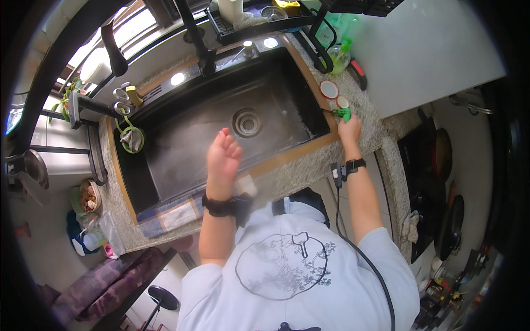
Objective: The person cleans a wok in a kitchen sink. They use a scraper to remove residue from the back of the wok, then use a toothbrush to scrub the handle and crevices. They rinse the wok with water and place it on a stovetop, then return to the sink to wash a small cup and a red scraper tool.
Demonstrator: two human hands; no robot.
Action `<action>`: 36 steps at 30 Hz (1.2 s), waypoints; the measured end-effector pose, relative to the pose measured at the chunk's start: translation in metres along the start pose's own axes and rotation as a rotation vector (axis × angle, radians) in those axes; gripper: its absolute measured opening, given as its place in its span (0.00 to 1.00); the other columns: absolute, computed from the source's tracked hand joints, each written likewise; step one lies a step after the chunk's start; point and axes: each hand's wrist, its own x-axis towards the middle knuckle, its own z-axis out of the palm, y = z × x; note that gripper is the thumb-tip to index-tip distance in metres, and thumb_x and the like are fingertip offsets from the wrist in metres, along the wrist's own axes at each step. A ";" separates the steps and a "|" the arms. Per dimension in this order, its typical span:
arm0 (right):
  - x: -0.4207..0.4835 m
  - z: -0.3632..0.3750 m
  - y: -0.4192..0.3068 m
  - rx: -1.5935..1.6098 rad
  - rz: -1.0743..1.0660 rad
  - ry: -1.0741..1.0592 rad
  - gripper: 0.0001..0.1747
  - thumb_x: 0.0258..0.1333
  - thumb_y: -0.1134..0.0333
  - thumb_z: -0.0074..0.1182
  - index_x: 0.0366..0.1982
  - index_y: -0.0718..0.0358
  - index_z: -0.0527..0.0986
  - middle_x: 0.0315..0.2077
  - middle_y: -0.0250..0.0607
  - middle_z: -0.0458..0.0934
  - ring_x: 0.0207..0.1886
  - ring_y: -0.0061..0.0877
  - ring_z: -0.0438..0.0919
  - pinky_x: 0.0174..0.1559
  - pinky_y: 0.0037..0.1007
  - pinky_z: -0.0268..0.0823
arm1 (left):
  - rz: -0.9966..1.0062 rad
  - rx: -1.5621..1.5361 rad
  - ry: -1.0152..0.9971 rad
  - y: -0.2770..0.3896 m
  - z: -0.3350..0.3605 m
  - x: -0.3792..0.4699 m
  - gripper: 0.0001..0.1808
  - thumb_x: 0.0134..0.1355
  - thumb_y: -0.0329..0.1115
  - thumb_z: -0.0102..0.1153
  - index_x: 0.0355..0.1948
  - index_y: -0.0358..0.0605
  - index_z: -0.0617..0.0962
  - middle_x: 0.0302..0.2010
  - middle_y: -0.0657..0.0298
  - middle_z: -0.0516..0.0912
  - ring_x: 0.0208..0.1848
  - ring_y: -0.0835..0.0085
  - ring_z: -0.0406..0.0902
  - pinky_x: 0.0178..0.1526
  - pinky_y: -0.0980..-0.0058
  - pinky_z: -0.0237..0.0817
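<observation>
My right hand grips a green-handled tool at the right rim of the sink. A thin dark shaft points left from the handle; its tip is too small to make out. Just beyond that hand, two round lids with red edges lie on the stone counter. My left hand hovers over the front of the black sink, fingers curled together, with nothing visible in it. The drain strainer sits in the sink floor beyond it.
A black faucet rises behind the sink. A green strainer holder hangs inside the left wall. A checked cloth drapes over the front edge. Green soap bottles and a red-and-black handle stand back right. A stove is at right.
</observation>
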 end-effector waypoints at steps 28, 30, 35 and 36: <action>-0.058 0.018 -0.127 0.611 -0.354 -0.428 0.20 0.38 0.68 0.54 0.37 0.63 0.65 0.31 0.47 0.74 0.37 0.39 0.74 0.40 0.33 0.64 | 1.393 1.225 0.472 0.218 0.039 0.044 0.36 0.49 0.45 0.54 0.55 0.35 0.60 0.52 0.47 0.64 0.56 0.60 0.61 0.57 0.70 0.49; -0.064 0.021 -0.133 0.593 -0.371 -0.462 0.20 0.38 0.67 0.54 0.37 0.63 0.64 0.31 0.48 0.74 0.37 0.39 0.74 0.39 0.33 0.64 | 1.309 1.304 0.338 0.240 0.037 0.056 0.35 0.49 0.47 0.55 0.54 0.37 0.63 0.52 0.47 0.65 0.55 0.60 0.61 0.57 0.70 0.50; -0.072 0.036 -0.140 0.571 -0.338 -0.583 0.24 0.37 0.62 0.56 0.38 0.63 0.63 0.31 0.51 0.74 0.37 0.42 0.73 0.39 0.34 0.63 | 1.079 1.492 0.141 0.235 0.049 0.069 0.29 0.48 0.51 0.56 0.47 0.44 0.72 0.50 0.49 0.67 0.53 0.63 0.64 0.54 0.72 0.53; -0.073 0.038 -0.142 0.571 -0.338 -0.604 0.25 0.37 0.62 0.57 0.38 0.64 0.63 0.32 0.51 0.73 0.38 0.41 0.73 0.40 0.34 0.63 | 1.195 1.410 0.322 0.237 0.049 0.067 0.29 0.47 0.49 0.57 0.47 0.42 0.71 0.49 0.50 0.68 0.50 0.65 0.66 0.51 0.73 0.56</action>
